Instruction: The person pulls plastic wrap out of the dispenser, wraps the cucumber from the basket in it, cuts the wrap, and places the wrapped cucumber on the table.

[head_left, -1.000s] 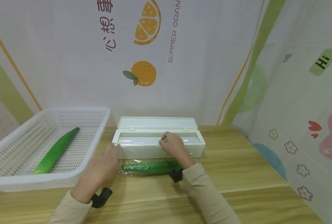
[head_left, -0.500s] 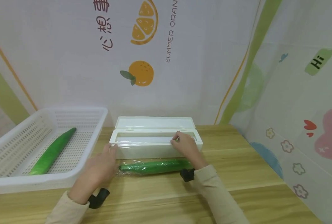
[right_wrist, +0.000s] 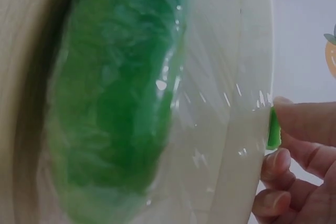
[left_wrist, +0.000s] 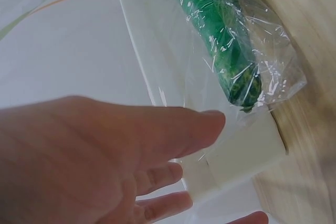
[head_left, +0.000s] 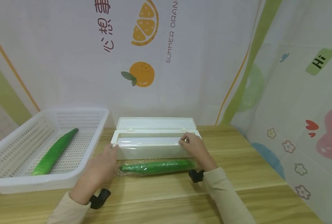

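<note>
A white lidded cling film dispenser stands on the table with its lid raised. Clear cling film comes down its front and wraps a cucumber lying just before it. My right hand pinches a small green slide cutter on the dispenser's top edge, near the right end. My left hand touches the dispenser's left end, its thumb and fingers fairly straight in the left wrist view. The film's loose end bunches past the cucumber's left tip.
A white perforated basket stands on the left of the wooden table, with another cucumber inside. Behind the dispenser hangs a printed curtain. The table's right edge runs along a second printed sheet.
My right hand has slid rightward along the dispenser's edge with the slide cutter, from near the middle to near the right end. My left hand has kept its place at the left end.
</note>
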`<state>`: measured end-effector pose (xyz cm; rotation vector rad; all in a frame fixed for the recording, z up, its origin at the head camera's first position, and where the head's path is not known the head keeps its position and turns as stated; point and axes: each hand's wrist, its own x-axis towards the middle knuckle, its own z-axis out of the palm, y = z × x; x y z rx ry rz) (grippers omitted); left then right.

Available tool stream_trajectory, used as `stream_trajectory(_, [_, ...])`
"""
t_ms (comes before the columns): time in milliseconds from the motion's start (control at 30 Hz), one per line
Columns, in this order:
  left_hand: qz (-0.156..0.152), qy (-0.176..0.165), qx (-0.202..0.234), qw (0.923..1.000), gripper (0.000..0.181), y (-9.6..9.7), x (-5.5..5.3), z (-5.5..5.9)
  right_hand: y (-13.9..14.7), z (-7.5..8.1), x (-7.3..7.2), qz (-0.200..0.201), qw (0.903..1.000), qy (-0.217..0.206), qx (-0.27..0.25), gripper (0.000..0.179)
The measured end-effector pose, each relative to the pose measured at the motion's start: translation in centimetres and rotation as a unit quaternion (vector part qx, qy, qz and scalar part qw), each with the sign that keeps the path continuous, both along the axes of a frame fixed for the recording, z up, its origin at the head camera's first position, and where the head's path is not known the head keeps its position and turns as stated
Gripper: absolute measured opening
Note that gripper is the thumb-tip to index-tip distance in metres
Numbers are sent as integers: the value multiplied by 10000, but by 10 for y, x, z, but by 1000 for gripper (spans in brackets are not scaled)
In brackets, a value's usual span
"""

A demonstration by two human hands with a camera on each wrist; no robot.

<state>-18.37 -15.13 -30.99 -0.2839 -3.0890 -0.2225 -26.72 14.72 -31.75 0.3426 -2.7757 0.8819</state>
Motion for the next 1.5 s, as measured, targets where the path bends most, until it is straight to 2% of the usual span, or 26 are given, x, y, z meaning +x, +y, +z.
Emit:
stream_trajectory(500, [2,105,-15,9999,68,0,0,0,17,-3,1,-256,9996,-117,-70,15])
stream_trajectory(833, [58,124,4,9999,66,0,1,1,46,-5,-1,-195,9992,-161,-324,20])
stream_trajectory(1333, [-28,137,52,9999,67,1,0,-2,60,-10,-1,-240,9971,-275,-674,24])
stream_trajectory(1500, [18,92,111,9999,67,0,1,-1,69,-12,1,-98,9950,-412,-902,27])
